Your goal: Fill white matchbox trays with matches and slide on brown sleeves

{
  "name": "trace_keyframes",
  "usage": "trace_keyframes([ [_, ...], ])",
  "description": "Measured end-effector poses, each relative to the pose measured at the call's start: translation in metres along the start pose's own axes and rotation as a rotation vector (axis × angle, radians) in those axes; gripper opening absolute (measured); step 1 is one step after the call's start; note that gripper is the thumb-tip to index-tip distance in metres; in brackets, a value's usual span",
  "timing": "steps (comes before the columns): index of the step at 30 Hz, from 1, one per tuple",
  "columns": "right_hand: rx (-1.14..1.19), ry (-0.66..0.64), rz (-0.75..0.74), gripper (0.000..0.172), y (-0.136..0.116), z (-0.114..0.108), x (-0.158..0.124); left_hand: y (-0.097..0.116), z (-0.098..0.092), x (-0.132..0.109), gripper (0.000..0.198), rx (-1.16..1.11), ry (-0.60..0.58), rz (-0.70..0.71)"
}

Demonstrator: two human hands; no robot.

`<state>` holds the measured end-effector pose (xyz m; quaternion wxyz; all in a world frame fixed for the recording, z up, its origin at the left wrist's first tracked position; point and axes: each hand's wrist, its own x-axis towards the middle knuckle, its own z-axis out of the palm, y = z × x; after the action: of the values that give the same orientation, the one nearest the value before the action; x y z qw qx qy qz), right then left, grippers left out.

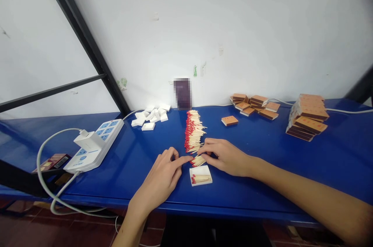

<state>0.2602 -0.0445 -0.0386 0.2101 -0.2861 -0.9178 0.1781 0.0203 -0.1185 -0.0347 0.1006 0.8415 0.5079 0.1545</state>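
A small bunch of red-headed matches lies on the blue table, between my two hands. My left hand stretches its index finger to the red heads, with thumb apart and the other fingers bent; nothing is in its grasp. At the stick ends, my right hand has its thumb and fingertips closed on the matches. Just below sits an open white matchbox tray with several matches lying in it, heads to the left. Beyond my fingers, a long row of matches runs toward the wall, heads also left.
White empty trays are heaped at the back left. Orange matchbox covers lie in a loose pile, one cover apart, and a stack at right. A white power strip with cables stands left. A blurred dark object leans on the wall.
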Motion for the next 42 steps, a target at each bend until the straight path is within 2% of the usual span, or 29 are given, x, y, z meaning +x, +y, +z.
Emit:
trace_keyframes([
  [5, 0.002, 0.016, 0.01, 0.018, 0.001, 0.001, 0.001, -0.001, 0.001, 0.0, 0.042, -0.009, 0.009, -0.007],
  [9, -0.009, 0.008, 0.015, 0.021, 0.0, 0.0, 0.0, -0.001, 0.001, -0.001, 0.039, -0.028, 0.015, -0.024],
  [13, -0.006, 0.004, 0.01, 0.022, -0.002, -0.001, -0.001, 0.004, -0.003, -0.002, 0.032, -0.104, 0.071, -0.039],
  [16, -0.007, 0.001, 0.01, 0.022, -0.003, -0.001, -0.001, 0.01, -0.007, -0.004, 0.029, -0.173, 0.04, -0.008],
  [20, 0.01, 0.008, 0.006, 0.021, -0.003, -0.002, -0.002, 0.015, -0.007, -0.006, 0.042, -0.133, -0.003, 0.021],
  [24, 0.024, 0.009, 0.008, 0.021, -0.003, -0.002, -0.003, 0.015, -0.004, -0.008, 0.035, -0.102, 0.011, 0.046],
  [30, 0.012, 0.006, 0.019, 0.02, -0.003, -0.001, -0.002, 0.014, -0.007, -0.01, 0.044, -0.165, -0.017, 0.037],
  [34, 0.02, 0.013, 0.022, 0.018, -0.003, 0.0, -0.002, 0.012, -0.008, -0.008, 0.024, -0.2, 0.059, -0.015],
  [37, 0.018, 0.025, 0.031, 0.017, -0.004, 0.0, -0.002, 0.01, -0.004, -0.005, 0.029, -0.126, 0.109, -0.035],
  [42, 0.009, 0.026, 0.034, 0.016, -0.004, 0.0, -0.001, 0.007, 0.001, -0.003, 0.031, -0.057, 0.107, -0.013],
])
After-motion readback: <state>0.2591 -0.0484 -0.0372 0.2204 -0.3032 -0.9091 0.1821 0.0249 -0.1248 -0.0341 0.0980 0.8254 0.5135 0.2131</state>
